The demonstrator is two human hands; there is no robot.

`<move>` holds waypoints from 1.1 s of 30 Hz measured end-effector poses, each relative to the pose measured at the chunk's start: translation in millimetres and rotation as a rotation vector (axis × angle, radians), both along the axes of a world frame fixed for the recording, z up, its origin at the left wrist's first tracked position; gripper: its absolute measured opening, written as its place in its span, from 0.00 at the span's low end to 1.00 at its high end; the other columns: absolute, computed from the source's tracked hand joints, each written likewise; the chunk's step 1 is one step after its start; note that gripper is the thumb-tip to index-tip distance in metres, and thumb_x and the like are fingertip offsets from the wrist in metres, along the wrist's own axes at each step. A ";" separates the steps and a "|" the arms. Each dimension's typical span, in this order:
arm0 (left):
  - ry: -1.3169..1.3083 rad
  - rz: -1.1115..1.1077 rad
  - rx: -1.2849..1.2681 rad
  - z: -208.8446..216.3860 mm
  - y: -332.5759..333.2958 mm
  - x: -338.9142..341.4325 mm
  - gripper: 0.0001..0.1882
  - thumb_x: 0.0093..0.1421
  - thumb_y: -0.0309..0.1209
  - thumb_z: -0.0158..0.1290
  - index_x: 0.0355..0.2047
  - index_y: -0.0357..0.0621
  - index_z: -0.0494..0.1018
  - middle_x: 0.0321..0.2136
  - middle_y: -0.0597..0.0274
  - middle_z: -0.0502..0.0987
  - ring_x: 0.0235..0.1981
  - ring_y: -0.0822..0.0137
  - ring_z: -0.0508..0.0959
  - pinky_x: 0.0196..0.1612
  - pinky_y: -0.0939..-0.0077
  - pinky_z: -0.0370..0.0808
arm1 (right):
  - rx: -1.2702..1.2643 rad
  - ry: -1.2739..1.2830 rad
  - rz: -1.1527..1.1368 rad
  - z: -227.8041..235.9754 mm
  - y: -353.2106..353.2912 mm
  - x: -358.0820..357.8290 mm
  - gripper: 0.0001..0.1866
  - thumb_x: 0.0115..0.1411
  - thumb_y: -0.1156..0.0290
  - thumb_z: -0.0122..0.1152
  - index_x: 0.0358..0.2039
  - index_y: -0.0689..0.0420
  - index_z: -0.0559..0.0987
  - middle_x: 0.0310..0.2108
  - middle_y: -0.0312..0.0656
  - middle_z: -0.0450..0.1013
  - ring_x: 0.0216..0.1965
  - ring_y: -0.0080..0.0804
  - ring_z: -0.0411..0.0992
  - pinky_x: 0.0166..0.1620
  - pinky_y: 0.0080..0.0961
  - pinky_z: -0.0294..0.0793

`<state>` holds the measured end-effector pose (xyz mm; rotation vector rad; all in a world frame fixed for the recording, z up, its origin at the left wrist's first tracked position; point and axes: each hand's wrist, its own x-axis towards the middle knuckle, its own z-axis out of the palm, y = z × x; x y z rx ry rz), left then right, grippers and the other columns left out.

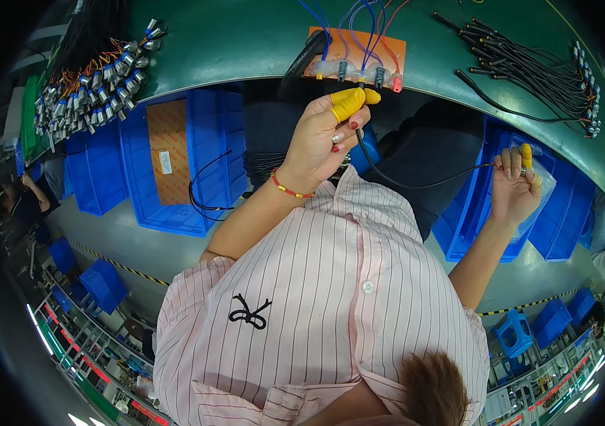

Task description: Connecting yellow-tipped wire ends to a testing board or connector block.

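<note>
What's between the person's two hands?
In the head view, a black cable runs in a sagging curve from the left hand to the right hand. Dark trousers show behind it.

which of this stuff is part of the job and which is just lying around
Part of the job, it seems:
black cable, held by the left hand and right hand
orange board, near the left hand

Lying about, untouched:
cable bundle, right side of the green bench
metal-ended wires, left side
blue bins, below
</note>
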<state>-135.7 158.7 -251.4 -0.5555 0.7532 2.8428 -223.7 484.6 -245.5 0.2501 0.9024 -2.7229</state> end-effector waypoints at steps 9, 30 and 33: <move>-0.082 -0.110 -0.219 14.2 0.2 -12.4 0.17 0.70 0.38 0.43 0.38 0.36 0.73 0.20 0.66 0.70 0.11 0.86 0.57 0.14 0.92 0.57 | 0.057 0.070 -0.090 7.4 10.7 4.3 0.07 0.45 0.71 0.52 0.27 0.59 0.70 0.19 0.37 0.54 0.24 0.26 0.51 0.34 0.25 0.53; 0.300 -0.186 -0.484 50.6 63.4 -64.6 0.15 0.70 0.33 0.41 0.49 0.35 0.69 0.37 0.56 0.75 0.34 0.69 0.75 0.38 0.72 0.75 | -0.084 0.499 -0.253 55.9 171.9 -83.2 0.19 0.38 0.73 0.53 0.34 0.67 0.73 0.21 0.40 0.55 0.26 0.30 0.53 0.38 0.29 0.53; 0.307 -0.115 -0.303 46.2 70.1 -109.3 0.16 0.70 0.33 0.40 0.51 0.36 0.67 0.42 0.52 0.74 0.42 0.62 0.76 0.48 0.67 0.74 | -0.137 0.429 -0.282 67.8 178.8 -133.7 0.20 0.37 0.71 0.50 0.33 0.69 0.73 0.20 0.40 0.54 0.26 0.31 0.53 0.38 0.31 0.53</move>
